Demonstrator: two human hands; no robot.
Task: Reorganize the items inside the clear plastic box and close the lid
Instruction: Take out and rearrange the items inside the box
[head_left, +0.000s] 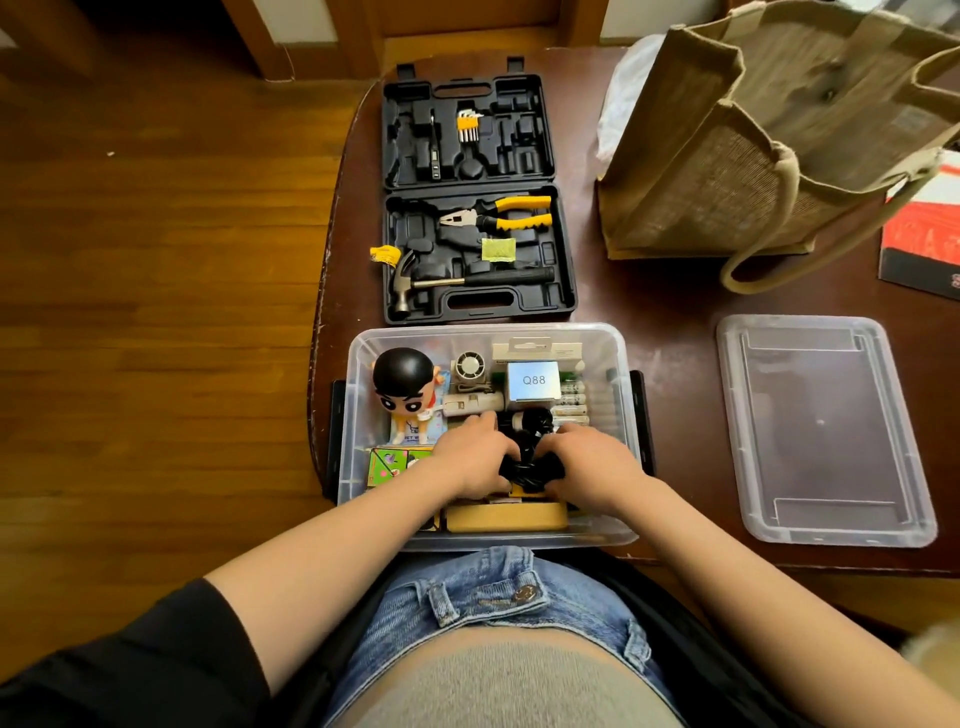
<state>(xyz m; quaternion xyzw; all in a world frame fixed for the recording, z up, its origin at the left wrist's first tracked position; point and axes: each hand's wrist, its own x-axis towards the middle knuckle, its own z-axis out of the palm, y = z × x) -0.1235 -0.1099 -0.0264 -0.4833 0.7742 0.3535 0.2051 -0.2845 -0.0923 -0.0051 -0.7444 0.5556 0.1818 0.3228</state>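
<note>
The left hand and the right hand are both down inside the clear plastic storage box, fingers curled around a black bundle of coiled cable that sits between them, near the middle of the box. The box stands at the near edge of the dark brown wooden table, just in front of the person. Inside it, at the left, a big-headed black-haired cartoon figurine stands upright; a silver square box marked Q88 lies toward the back (a row of batteries just beside it). The clear plastic lid lies flat on the table, well apart to the right. Behind the box, an open black plastic tool case holds yellow-handled pliers and a hammer.
</note>
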